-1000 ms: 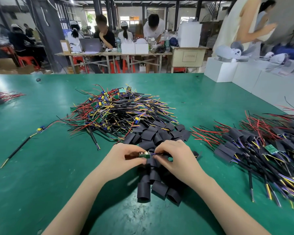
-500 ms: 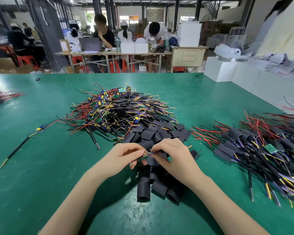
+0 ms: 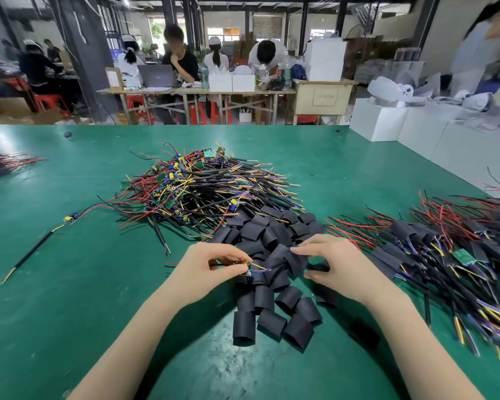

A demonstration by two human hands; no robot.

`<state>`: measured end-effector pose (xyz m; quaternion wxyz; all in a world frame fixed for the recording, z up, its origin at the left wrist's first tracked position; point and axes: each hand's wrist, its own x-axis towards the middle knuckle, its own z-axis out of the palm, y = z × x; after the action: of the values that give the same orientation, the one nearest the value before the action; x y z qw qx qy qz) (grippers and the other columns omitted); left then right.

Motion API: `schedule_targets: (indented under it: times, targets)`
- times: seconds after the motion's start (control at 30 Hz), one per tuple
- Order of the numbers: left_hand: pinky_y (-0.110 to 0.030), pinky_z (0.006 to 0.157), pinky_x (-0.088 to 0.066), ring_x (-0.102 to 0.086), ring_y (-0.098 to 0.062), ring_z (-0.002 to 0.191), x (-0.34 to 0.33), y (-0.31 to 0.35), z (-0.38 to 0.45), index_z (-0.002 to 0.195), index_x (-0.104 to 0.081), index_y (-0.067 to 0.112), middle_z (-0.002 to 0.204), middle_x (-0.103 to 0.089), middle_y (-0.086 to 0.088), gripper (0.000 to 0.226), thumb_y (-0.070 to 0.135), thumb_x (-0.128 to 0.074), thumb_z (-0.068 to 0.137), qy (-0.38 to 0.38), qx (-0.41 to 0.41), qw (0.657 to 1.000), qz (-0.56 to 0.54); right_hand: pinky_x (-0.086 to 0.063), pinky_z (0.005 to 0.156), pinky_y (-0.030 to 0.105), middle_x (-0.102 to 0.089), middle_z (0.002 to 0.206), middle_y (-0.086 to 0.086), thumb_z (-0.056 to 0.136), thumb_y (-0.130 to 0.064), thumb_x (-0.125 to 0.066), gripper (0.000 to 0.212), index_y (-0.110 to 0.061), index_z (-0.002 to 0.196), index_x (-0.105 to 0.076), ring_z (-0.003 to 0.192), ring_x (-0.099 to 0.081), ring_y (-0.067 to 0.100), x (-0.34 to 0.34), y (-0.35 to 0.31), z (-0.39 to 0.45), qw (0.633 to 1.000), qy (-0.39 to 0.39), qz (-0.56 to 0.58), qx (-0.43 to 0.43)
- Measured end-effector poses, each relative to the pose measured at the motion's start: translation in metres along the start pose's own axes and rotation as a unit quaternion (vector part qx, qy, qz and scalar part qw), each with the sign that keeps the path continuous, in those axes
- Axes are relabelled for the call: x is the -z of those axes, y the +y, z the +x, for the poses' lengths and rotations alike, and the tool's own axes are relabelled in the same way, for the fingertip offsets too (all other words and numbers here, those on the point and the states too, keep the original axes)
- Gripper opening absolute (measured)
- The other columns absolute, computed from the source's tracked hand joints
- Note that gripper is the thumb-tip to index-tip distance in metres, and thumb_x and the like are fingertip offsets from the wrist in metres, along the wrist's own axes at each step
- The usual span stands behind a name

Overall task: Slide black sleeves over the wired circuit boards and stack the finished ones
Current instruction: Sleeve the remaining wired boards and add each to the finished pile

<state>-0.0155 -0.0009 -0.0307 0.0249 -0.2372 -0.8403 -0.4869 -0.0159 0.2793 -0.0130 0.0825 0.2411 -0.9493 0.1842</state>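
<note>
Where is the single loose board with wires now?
In the head view, the loose board lies on the green table, far left, apart from the big wire pile.

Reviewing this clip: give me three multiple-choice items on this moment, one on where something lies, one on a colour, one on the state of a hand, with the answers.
1. Where does the pile of finished sleeved boards lie?
A. Right of the hands
B. At the table's far left edge
C. On the white boxes

2. What colour is the table top?
A. Grey
B. Green
C. Brown

3. What is the left hand doing?
A. Lying flat on the table
B. Holding a laptop
C. Pinching a wired circuit board

Answers:
1 A: the pile of finished sleeved boards lies right of both hands.
2 B: the table top is green.
3 C: the left hand pinches the wired circuit board, while the right hand reaches over the loose black sleeves.
</note>
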Motion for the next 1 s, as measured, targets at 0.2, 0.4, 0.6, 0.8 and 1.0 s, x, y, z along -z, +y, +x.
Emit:
schedule_targets:
  times: [0.2,0.4,0.6,0.8,1.0]
  targets:
    - [-0.025,0.077,-0.054,-0.069,-0.005,0.086,0.0,0.004,0.0,0.093,-0.078,0.026,0.09,-0.075,0.013,0.013,0.016,-0.073,0.087,-0.006,-0.005,1.0,0.017,-0.045,0.091,0.033,-0.062,0.119,-0.008,0.078,-0.018,-0.072,0.051,-0.029,0.126,-0.062,0.113,-0.055,0.018,-0.005,-0.002,0.003,0.999,0.0,-0.054,0.007]
    - [-0.024,0.082,-0.052,-0.068,-0.012,0.083,0.003,0.007,0.001,0.109,-0.069,0.026,0.088,-0.074,0.006,0.025,0.01,-0.068,0.09,0.034,0.008,0.999,-0.011,-0.045,0.079,0.03,-0.062,0.099,-0.005,0.078,-0.027,-0.073,0.041,-0.029,0.119,-0.067,0.097,-0.055,0.021,-0.005,-0.005,0.002,0.996,0.054,-0.064,0.019]
    - [-0.005,0.059,-0.036,-0.056,0.002,0.061,0.005,0.008,0.003,0.101,-0.074,0.019,0.076,-0.07,0.015,0.021,0.006,-0.058,0.096,0.062,-0.003,0.998,-0.013,-0.044,0.085,0.035,-0.062,0.105,-0.005,0.075,-0.039,-0.075,0.05,-0.027,0.123,-0.065,0.096,-0.054,0.021,-0.004,-0.008,0.002,0.996,0.039,-0.06,0.051]
    - [-0.016,0.065,-0.045,-0.055,-0.008,0.063,-0.001,0.009,0.004,0.097,-0.073,0.02,0.081,-0.072,0.001,0.022,0.005,-0.056,0.097,0.044,0.001,0.998,-0.052,-0.039,0.081,0.031,-0.064,0.111,-0.013,0.079,-0.047,-0.071,0.041,-0.029,0.116,-0.067,0.101,-0.054,0.011,-0.015,-0.032,0.008,0.986,0.137,0.028,0.091]
    - [-0.027,0.067,-0.048,-0.058,-0.011,0.062,-0.006,0.007,0.005,0.1,-0.07,0.018,0.076,-0.07,0.008,0.017,0.007,-0.057,0.096,0.036,0.002,0.999,-0.041,-0.036,0.075,0.027,-0.069,0.088,-0.01,0.086,-0.021,-0.068,0.008,-0.021,0.093,-0.072,0.085,-0.06,0.009,-0.037,-0.051,0.016,0.979,0.128,0.148,0.065]
